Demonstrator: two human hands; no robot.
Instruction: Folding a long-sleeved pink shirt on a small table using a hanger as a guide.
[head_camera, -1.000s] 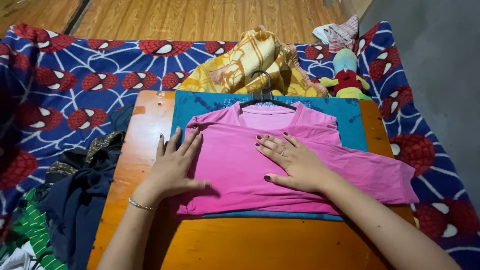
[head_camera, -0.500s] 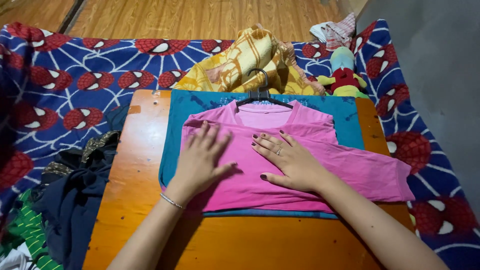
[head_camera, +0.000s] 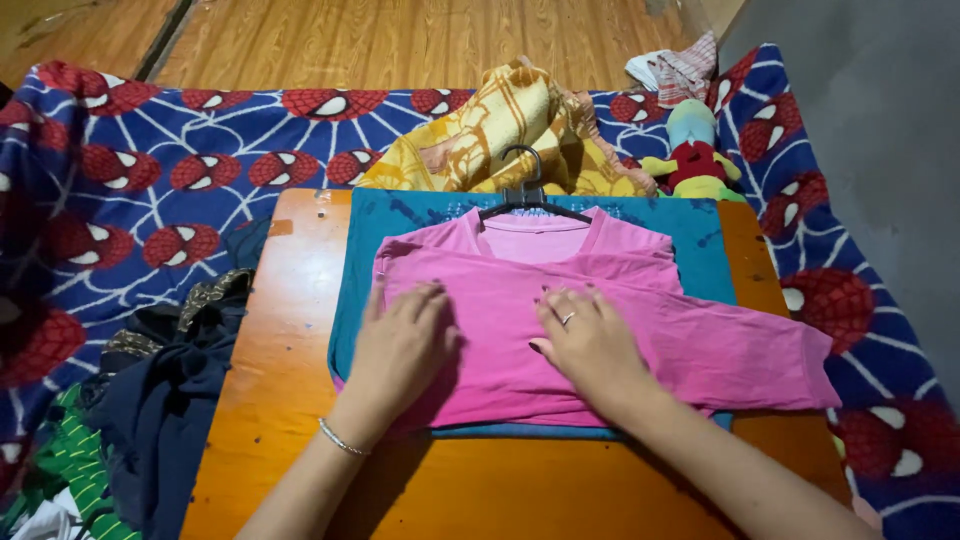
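Lying flat with fingers spread wide and holding nothing, the left hand (head_camera: 400, 345) and the right hand (head_camera: 590, 345) press side by side on the pink shirt (head_camera: 700, 340), which rests on a teal cloth (head_camera: 690, 235) in the middle of the orange desk (head_camera: 280, 320), with its black hanger (head_camera: 530, 195) at 12 o'clock.

The teal garment (head_camera: 700, 240) lies mostly hidden under the pink shirt (head_camera: 700, 345); dark clothes (head_camera: 160, 420) leave the frame's bottom edge.
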